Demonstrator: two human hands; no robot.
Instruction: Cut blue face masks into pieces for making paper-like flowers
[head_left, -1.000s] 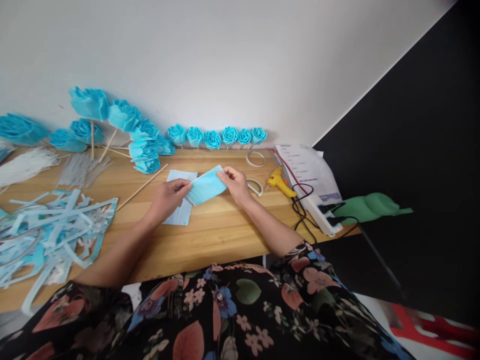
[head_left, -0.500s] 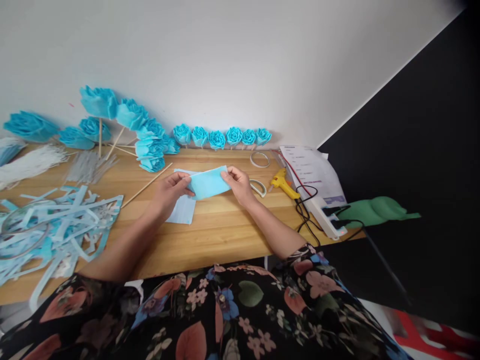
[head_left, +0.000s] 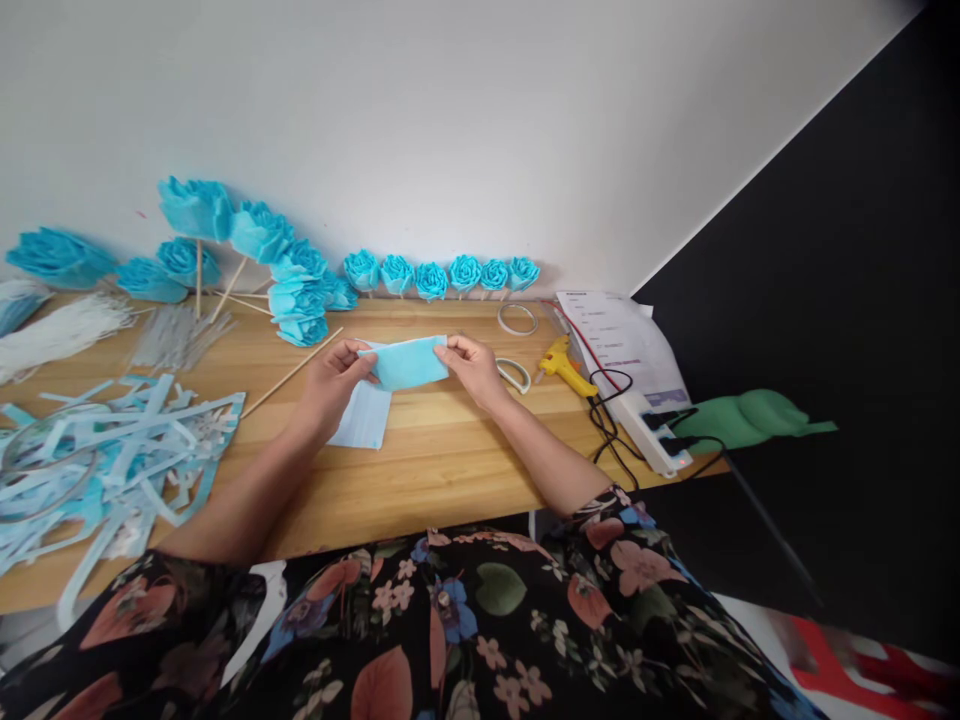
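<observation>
A light-blue rectangular sheet [head_left: 409, 364], fabric or paper, is stretched between my two hands above the table. My left hand [head_left: 341, 378] pinches its left end between thumb and fingers. At the opposite end my right hand [head_left: 471, 368] grips the upper right corner with the thumb in front. Beneath the held sheet, a paler blue sheet [head_left: 361, 418] lies flat on the wooden table [head_left: 450, 450], partly hidden by my left hand. Just right of my right hand lies a white ring-shaped piece [head_left: 514, 375], perhaps a tape roll, partly covered.
Several blue fabric flowers [head_left: 432, 281] line the wall; larger ones on sticks [head_left: 196, 210] stand left. Cut strips [head_left: 112, 460] heap at left near a thin stick [head_left: 292, 372]. At right are a yellow glue gun [head_left: 568, 368], a power strip [head_left: 652, 440], cords and printed papers [head_left: 615, 330].
The sheet has shifted slightly left and tilts less, its right end lower than before. Both hands keep hold of it.
</observation>
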